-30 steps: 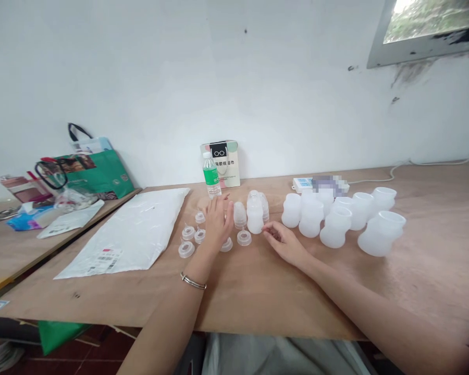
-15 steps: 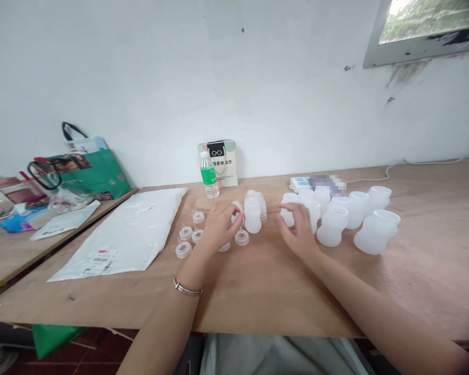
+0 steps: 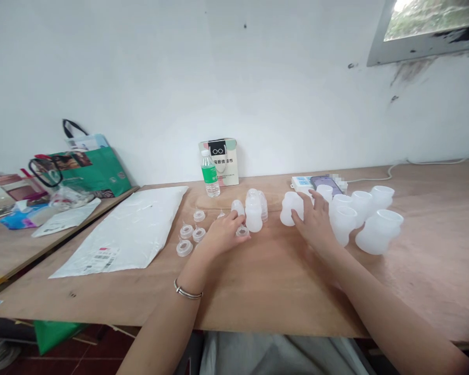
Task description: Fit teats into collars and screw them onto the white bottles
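Note:
My left hand (image 3: 226,233) is closed at its fingertips on a clear baby bottle nipple with a screw ring (image 3: 242,231), low over the table. Just behind it stands a white bottle with a domed cap (image 3: 254,211). Several other nipple rings (image 3: 184,247) lie left of that hand. My right hand (image 3: 317,221) is among the frosted bottle bodies, its thumb and fingers spread apart. One bottle body (image 3: 291,209) stands beside its thumb. The hand covers part of the group, so contact with a bottle behind it is unclear. More bottle bodies (image 3: 377,233) stand to its right.
A large white mailing bag (image 3: 133,226) lies at the left. A water bottle (image 3: 210,174) and a paper bag (image 3: 230,164) stand by the wall. A phone (image 3: 328,183) rests behind the bottles near a power strip (image 3: 300,182). A green bag (image 3: 105,174) sits far left.
My left hand has come down and taken hold of a nipple ring. My right hand has moved right and slightly up, farther into the bottle bodies.

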Demonstrator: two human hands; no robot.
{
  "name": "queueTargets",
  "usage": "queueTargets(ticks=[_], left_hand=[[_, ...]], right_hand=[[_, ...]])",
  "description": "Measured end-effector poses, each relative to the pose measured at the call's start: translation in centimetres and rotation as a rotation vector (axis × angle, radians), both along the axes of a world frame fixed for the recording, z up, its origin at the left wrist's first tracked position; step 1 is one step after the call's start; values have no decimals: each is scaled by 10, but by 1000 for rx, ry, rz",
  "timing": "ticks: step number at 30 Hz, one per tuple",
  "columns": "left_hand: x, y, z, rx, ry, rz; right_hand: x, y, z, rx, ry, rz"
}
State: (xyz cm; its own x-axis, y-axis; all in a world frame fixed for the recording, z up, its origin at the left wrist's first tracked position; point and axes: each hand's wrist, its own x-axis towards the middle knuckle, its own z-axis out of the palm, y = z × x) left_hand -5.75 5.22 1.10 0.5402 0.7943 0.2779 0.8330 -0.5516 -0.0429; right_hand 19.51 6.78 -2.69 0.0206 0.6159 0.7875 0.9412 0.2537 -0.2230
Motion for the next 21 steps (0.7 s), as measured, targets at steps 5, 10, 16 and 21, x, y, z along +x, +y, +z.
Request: queueTargets(ticks=[5, 10, 16, 21], left_hand=[[2, -1, -2, -24, -72, 89], [2, 3, -9, -136, -36, 163], [6, 4, -16, -158, 2, 144], [10, 2, -12, -162, -19, 112]], right_hand=[[-2, 1, 2, 43, 159, 69], [-21, -13, 2, -85, 412, 344], [-47, -34, -7, -399, 339, 718], [-53, -35, -12, -677, 260, 879]])
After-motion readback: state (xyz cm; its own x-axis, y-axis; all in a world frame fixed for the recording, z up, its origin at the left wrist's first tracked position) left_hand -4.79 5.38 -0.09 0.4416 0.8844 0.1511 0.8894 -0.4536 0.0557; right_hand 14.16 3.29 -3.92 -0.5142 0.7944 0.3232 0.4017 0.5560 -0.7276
